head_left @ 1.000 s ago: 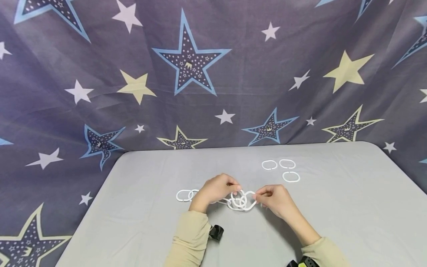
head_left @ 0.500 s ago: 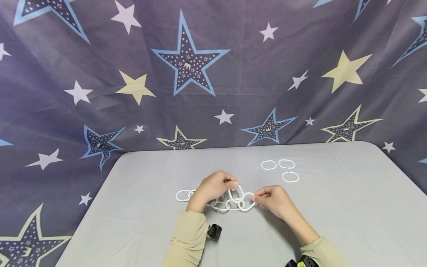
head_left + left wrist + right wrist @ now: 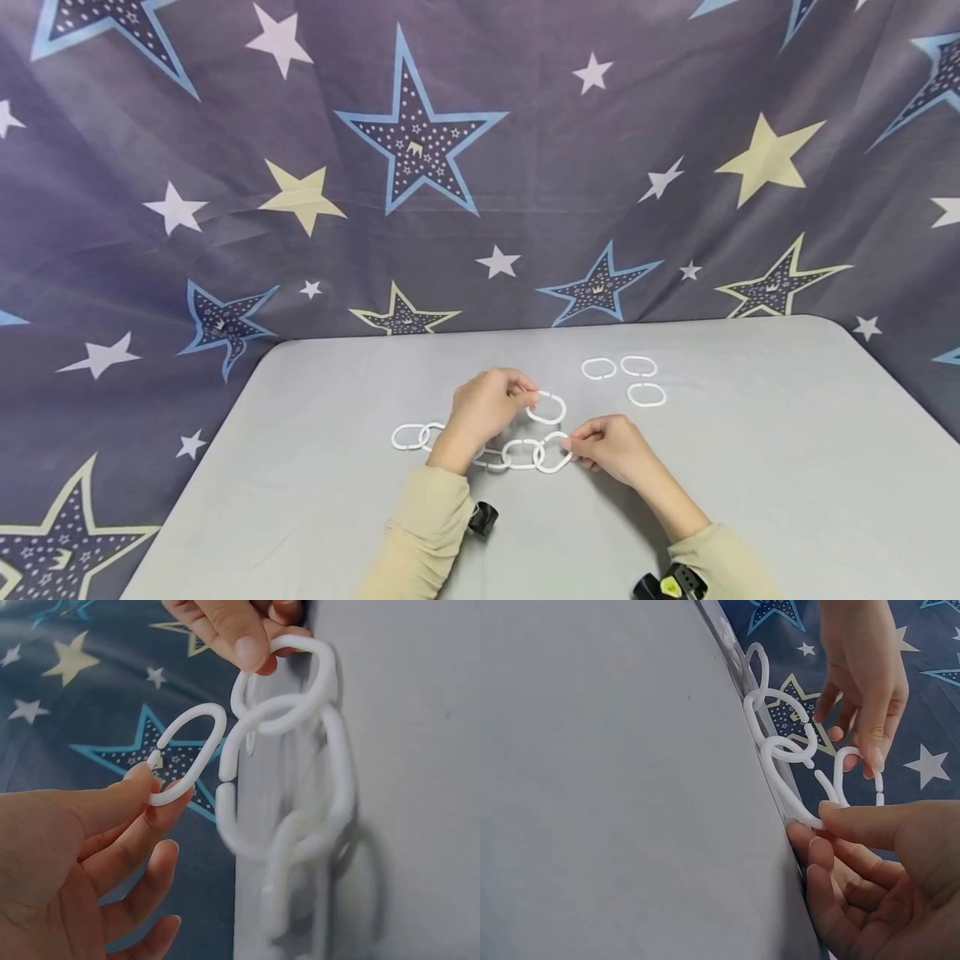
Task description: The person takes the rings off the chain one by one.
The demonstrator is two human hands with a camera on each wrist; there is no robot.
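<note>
My left hand (image 3: 487,408) pinches a single white oval plastic chain link (image 3: 214,746) between thumb and fingertips, near the small gap in its side. That link is held above the table, apart from the chain. My right hand (image 3: 615,450) pinches the end link (image 3: 552,471) of a white plastic chain (image 3: 520,442). In the right wrist view this end link (image 3: 776,780) has a gap in its side and hooks through its neighbour (image 3: 750,720). The chain runs left along the table, partly hidden behind my left wrist, to its far end (image 3: 408,427).
Three loose white links, one of them nearest me (image 3: 647,405), lie at the back right of the grey-covered table (image 3: 300,500). A star-patterned curtain (image 3: 480,167) hangs behind the table's back edge. Black wrist cameras (image 3: 483,519) sit on both wrists.
The link in my left hand overlapped the chain's end link before; it has moved up and away, and now they are apart. My right hand has stayed nearly still, pinching the end link.
</note>
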